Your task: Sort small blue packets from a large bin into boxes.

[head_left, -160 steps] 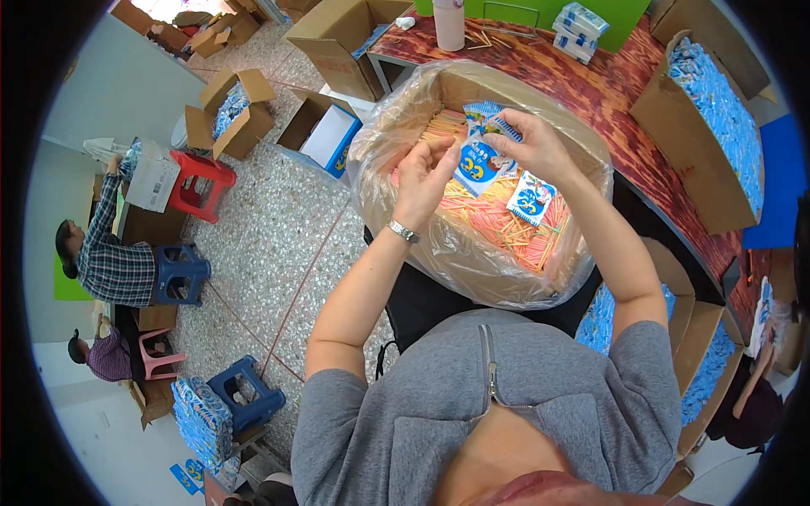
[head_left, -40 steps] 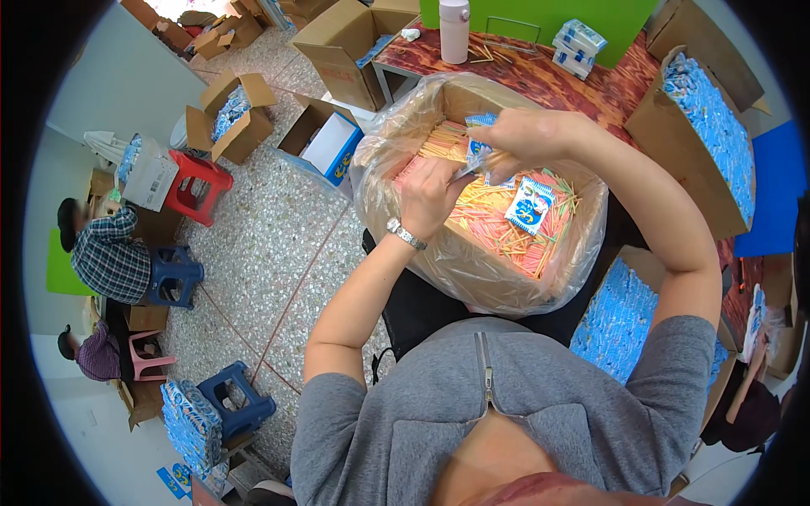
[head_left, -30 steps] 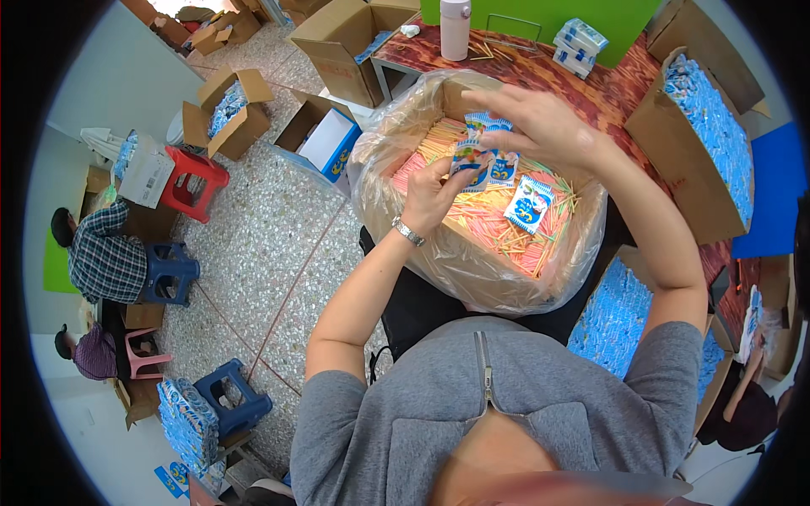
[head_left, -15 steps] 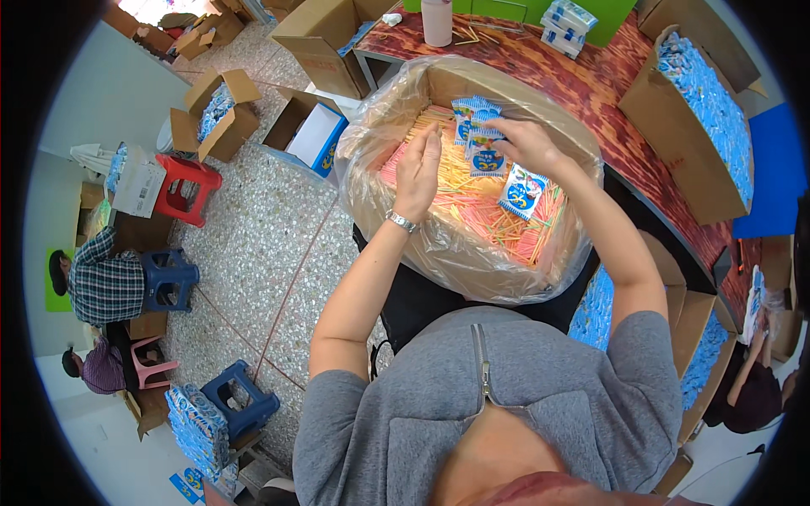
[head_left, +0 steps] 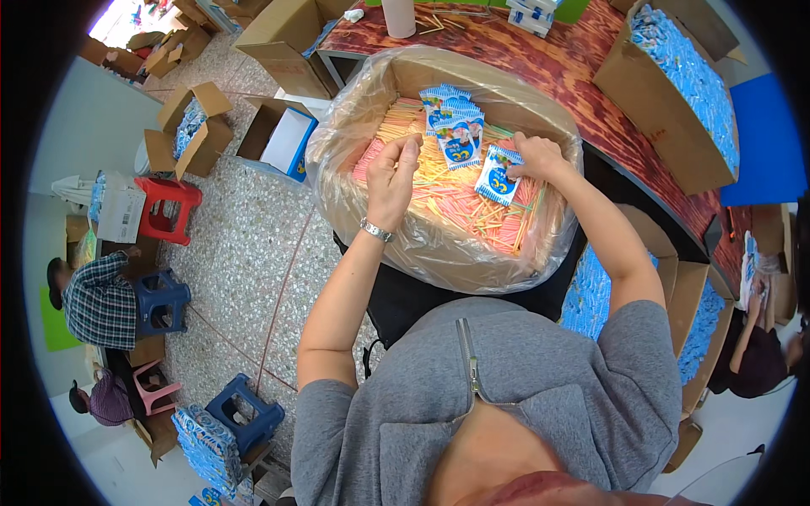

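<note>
A cardboard box lined with clear plastic (head_left: 439,261) stands before me, holding many thin pink and yellow sticks (head_left: 447,198). On the sticks lies a loose, overlapping group of blue-and-white packets (head_left: 460,142). A single packet (head_left: 498,175) lies to their right, and my right hand (head_left: 537,158) has its fingers and thumb closed on that packet's right edge. My left hand (head_left: 393,179), with a metal watch band on the wrist, hovers over the left part of the box. Its fingers are curled toward the thumb, and nothing shows between them.
Behind the box runs a red-brown patterned table (head_left: 506,63) with a pale cup (head_left: 398,17). Boxes full of blue packets stand at the right (head_left: 675,101) and beside my right elbow (head_left: 586,291). Stools, including a red one (head_left: 169,207), and seated people are at the left.
My right hand has left the packet group and moved to the single packet at the right. My left hand's fingers, straighter before, are now curled. The view has shifted slightly.
</note>
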`<state>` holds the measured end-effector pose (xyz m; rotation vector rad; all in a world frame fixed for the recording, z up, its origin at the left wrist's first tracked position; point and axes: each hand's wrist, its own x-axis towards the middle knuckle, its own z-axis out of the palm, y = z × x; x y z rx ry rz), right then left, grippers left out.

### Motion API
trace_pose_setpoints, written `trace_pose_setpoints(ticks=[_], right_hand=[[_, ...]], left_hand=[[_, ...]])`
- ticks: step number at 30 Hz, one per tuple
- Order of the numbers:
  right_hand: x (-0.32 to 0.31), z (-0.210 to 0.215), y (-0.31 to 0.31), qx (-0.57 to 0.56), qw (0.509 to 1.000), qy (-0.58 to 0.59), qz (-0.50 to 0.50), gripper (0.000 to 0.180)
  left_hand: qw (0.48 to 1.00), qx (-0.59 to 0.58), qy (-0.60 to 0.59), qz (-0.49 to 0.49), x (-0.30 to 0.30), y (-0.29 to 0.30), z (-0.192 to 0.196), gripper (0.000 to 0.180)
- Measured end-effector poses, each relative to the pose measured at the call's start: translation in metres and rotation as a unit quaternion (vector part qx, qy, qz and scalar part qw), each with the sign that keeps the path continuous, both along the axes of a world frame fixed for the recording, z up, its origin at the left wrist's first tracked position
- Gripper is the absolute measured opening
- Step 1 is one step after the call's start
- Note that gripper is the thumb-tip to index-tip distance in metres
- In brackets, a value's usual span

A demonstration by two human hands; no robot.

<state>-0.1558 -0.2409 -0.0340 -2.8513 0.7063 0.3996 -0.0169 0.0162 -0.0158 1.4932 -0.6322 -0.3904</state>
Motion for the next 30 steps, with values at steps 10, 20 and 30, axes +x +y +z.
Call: trace_pose_setpoints(ticks=[10,20,30], right_hand=[[-0.007,-0.038,-0.030,0.044,0.996,-0.070,0.036,0.023],[-0.019,0.002,-0.021,0.034,0.981,-0.162,0.101,0.017],[-0.044,0.045,-0.008,-0.160,0.923,-0.256,0.238,0.023]], left_hand=[[1.000,0.023,-0.013,-0.015,-0.003,-0.001,0.001,0.031],[0.987,0.093,-0.111,-0.073,-0.020,-0.022,-0.003,0.025],[0.931,0.182,-0.236,-0.211,-0.041,-0.059,-0.020,0.040]])
